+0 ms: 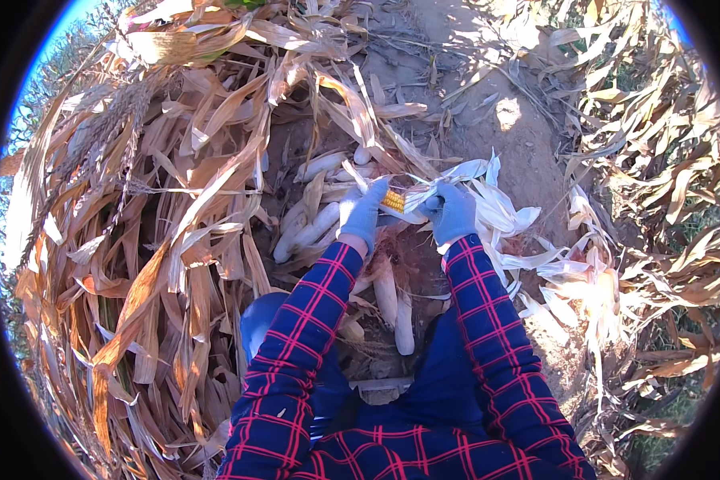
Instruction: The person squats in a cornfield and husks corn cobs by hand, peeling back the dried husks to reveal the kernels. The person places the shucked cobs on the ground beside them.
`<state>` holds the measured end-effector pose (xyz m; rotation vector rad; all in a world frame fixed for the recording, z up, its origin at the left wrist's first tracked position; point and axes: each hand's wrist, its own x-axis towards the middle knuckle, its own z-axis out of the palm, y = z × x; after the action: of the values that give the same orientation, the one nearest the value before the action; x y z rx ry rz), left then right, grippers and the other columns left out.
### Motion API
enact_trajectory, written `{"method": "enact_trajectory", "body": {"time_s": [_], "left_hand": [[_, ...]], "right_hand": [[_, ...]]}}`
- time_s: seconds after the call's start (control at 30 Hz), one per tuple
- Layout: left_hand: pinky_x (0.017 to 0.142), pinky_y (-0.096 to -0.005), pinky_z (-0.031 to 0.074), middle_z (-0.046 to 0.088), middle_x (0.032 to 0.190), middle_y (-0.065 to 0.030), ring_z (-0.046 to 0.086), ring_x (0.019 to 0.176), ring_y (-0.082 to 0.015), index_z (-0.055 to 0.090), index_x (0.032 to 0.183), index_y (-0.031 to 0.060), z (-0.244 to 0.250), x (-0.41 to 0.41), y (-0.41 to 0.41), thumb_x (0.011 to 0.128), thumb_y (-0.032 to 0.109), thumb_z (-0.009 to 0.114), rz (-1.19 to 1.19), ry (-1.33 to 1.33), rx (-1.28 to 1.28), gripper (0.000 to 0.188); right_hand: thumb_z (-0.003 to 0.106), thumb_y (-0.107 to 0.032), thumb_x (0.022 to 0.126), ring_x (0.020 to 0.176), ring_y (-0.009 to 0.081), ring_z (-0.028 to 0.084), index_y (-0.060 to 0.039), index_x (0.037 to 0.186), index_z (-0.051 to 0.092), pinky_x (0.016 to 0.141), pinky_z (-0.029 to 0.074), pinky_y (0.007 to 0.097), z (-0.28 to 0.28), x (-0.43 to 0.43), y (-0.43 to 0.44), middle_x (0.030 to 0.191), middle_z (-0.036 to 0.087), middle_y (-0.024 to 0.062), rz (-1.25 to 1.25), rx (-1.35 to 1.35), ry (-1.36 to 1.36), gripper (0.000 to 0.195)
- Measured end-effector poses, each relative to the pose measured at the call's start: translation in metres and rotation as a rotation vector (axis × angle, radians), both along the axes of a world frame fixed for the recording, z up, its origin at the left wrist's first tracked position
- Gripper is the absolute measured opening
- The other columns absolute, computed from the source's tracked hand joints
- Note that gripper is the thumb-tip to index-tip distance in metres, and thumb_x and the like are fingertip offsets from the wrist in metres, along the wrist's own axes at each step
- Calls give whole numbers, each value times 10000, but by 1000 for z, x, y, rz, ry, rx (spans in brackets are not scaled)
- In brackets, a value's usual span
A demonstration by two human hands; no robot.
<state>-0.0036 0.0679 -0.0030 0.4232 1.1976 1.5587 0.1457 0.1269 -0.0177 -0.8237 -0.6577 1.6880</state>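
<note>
My left hand (360, 211), in a light grey-blue knit glove, is closed around an ear of corn (394, 201). Bright yellow kernels show on the ear between my two hands; its other end is hidden in the left glove. My right hand (452, 213), gloved alike, has its fingers curled on dry, pale husk (423, 195) at the ear's right side. Below the hands, two pale corn ears (386, 297) with brown silk lie between my knees. More pale ears (317, 228) are heaped on the ground left of my left hand.
Dry corn stalks and leaves (198, 150) rise in a tall pile along the left. Stripped pale husks (504, 219) lie just right of my right hand. Bare soil (486, 120) stretches ahead, and more dry stalks (660, 174) line the right side.
</note>
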Motion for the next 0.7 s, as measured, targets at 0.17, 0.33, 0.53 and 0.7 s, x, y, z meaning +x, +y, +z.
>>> {"method": "enact_trajectory", "body": {"time_s": [0.17, 0.33, 0.53, 0.7], "left_hand": [[545, -328, 591, 626, 887, -121, 655, 651, -216, 545, 1006, -4, 3, -18, 5, 889, 161, 599, 180, -137, -28, 209], [552, -317, 549, 613, 730, -67, 630, 616, -201, 554, 946, 39, 13, -53, 1, 929, 192, 532, 289, -167, 41, 156], [529, -293, 495, 583, 707, -27, 617, 626, -178, 558, 1009, 101, -2, -43, 1, 907, 437, 534, 64, 101, -174, 352], [669, -414, 500, 567, 942, -114, 606, 818, -269, 457, 1194, 36, -5, -4, -2, 809, 716, 444, -404, -27, -427, 781]], "right_hand": [[524, -75, 834, 511, 154, 548, -40, 817, 522, 520, 538, 326, 4, 16, 11, 687, 590, 69, -142, -130, -148, 39], [516, -40, 836, 547, 141, 528, -25, 840, 532, 514, 436, 264, -24, 71, 44, 685, 569, 47, -295, 8, 154, 22], [499, -63, 891, 619, 169, 563, -5, 904, 550, 615, 515, 332, 14, 43, 20, 756, 579, 90, -135, -29, 37, 78], [481, -55, 890, 657, 183, 551, 17, 953, 525, 644, 497, 301, -6, 40, 25, 824, 577, 117, 69, 23, 99, 105]]}}
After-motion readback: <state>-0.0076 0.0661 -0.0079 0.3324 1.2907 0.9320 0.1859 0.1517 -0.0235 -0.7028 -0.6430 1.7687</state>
